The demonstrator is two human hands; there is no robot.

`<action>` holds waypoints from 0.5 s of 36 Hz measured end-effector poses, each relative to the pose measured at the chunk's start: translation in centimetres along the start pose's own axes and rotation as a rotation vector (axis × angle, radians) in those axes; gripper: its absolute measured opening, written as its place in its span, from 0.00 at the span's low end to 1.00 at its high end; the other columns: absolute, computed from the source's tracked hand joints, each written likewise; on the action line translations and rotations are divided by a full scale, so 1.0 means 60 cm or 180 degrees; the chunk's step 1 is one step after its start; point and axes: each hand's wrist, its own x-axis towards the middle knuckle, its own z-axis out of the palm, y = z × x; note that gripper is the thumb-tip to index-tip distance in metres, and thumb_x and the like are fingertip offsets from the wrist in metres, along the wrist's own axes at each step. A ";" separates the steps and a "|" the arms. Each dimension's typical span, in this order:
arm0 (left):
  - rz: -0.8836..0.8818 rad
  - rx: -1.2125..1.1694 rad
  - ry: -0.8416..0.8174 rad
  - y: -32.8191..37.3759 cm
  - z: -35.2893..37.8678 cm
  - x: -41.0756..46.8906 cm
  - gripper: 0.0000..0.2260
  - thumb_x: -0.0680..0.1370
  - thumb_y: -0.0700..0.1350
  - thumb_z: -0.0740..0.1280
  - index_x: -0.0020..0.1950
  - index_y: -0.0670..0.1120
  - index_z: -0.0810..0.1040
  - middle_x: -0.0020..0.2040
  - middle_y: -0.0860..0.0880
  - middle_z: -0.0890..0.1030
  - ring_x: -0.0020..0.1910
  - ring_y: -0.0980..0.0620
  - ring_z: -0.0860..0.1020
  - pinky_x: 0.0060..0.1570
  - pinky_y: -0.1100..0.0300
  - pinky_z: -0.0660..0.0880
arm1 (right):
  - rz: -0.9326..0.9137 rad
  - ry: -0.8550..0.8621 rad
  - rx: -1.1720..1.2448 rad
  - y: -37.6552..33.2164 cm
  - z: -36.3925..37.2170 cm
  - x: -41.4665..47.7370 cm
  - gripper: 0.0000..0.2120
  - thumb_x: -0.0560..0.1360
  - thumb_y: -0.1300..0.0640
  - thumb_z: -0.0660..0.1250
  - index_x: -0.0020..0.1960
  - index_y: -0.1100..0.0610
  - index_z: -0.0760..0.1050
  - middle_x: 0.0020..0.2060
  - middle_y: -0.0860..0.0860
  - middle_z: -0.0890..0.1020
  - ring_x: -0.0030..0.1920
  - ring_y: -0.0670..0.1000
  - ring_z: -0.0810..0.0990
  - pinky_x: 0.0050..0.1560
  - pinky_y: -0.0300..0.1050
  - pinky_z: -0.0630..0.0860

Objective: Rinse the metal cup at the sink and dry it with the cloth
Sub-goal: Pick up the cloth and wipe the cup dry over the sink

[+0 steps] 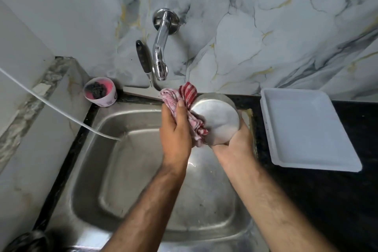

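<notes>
Item, metal cup (217,120): we hold it over the right rear part of the sink (86,170), tilted so its flat base faces the camera; its mouth is turned away and hidden from us.

Item, right hand (235,143): we cradle the cup from below and from the right, fingers wrapped round its wall; the fingertips are hidden behind the cup.

Item, left hand (176,129): we grip the cloth (188,96), fingers closed on a bunched fold, thumb lying along the top.

Item, cloth: red and white check, crumpled, pressed against the left side of the cup; one end sticks up above the hand, another hangs below it.

Item, tap (161,47): chrome, fixed to the marble wall, spout ending just above the cloth; we see no water running from it.

Item, squeegee (143,80): black handle leaning on the wall left of the tap, blade resting at the sink's back edge.

Item, small tub (100,92): at the sink's rear left corner, holding a dark scrubber on pink.

Item, white hose (51,104): runs from the left into the basin.

Item, white tray (268,129): on the dark surface (358,129) right of the sink, near the cup but apart from it
</notes>
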 end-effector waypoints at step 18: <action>-0.0496 -0.0686 -0.0638 0.042 -0.001 0.067 0.18 0.87 0.55 0.63 0.75 0.51 0.75 0.64 0.50 0.87 0.62 0.51 0.86 0.65 0.46 0.81 | -0.0298 -0.0433 -0.0439 -0.025 0.052 0.002 0.28 0.82 0.36 0.66 0.67 0.58 0.84 0.65 0.64 0.87 0.60 0.67 0.86 0.68 0.70 0.79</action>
